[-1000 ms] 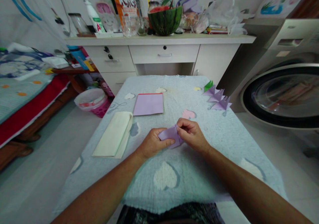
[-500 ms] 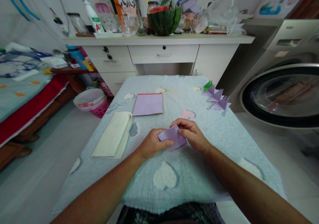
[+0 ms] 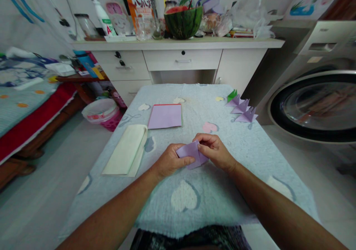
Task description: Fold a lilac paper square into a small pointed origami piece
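A folded piece of purple origami paper (image 3: 191,154) is held between both hands, above the table. My left hand (image 3: 174,158) grips its left side, thumb lying across the front and the fingers hidden behind. At its upper right corner my right hand (image 3: 213,150) pinches the paper between thumb and fingers. Beyond the hands lies a stack of square paper (image 3: 165,116), purple on top with red and green edges showing. Left of it is a folded pale cream sheet (image 3: 126,151). Toward the far right stand several folded paper pieces (image 3: 241,107), purple ones and a green one.
A light blue cloth with heart patterns (image 3: 184,196) covers the table. Behind it stands a white cabinet (image 3: 183,60) bearing a cut watermelon (image 3: 183,23), jars and bags. A washing machine (image 3: 319,105) is at right; a pink bin (image 3: 102,114) and a bed (image 3: 33,98) are at left.
My right hand's fingers have curled in slightly at the purple paper's upper corner. The left hand keeps its grip, and the other things have not moved.
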Tool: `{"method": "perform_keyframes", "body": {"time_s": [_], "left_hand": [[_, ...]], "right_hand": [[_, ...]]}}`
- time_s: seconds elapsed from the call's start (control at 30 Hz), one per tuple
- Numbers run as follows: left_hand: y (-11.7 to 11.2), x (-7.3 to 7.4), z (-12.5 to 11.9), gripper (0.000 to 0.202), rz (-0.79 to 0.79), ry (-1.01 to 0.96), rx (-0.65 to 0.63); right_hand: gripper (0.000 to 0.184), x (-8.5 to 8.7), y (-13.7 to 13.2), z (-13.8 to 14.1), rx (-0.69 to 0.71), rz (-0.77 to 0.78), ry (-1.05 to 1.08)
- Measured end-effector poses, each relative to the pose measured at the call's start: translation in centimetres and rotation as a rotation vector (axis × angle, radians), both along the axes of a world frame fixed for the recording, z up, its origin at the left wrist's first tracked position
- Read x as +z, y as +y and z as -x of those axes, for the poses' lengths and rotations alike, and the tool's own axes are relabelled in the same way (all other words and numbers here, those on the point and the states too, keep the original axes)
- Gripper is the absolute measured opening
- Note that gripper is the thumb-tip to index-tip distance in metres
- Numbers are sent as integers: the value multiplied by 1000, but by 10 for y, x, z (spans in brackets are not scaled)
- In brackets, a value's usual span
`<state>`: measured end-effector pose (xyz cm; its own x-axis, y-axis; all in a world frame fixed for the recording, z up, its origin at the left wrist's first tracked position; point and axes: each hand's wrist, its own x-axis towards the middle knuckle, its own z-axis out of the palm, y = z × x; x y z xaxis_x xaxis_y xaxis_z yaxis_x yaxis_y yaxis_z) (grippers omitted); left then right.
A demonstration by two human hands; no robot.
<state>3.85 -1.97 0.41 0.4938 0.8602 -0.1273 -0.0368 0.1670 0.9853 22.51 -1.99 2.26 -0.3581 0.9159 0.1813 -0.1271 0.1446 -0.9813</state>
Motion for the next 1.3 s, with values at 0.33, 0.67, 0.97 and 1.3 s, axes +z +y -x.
{"method": "perform_keyframes", "body": {"time_s": [0.33,0.67,0.97,1.3], "left_hand": [[0,-2,1,36,-15,11,-24],[1,-5,3,37,-38,37,-29],[0,-6,5,41,-23,5,-33],[0,-3,4,40,-33,-30,6]], "right_hand": [[28,2,0,0,2,68,14],[30,-2,-1,1,-9,85,22],[37,1,1,-7,-5,18,94],[27,2,2,-7,19,-1,33]]}}
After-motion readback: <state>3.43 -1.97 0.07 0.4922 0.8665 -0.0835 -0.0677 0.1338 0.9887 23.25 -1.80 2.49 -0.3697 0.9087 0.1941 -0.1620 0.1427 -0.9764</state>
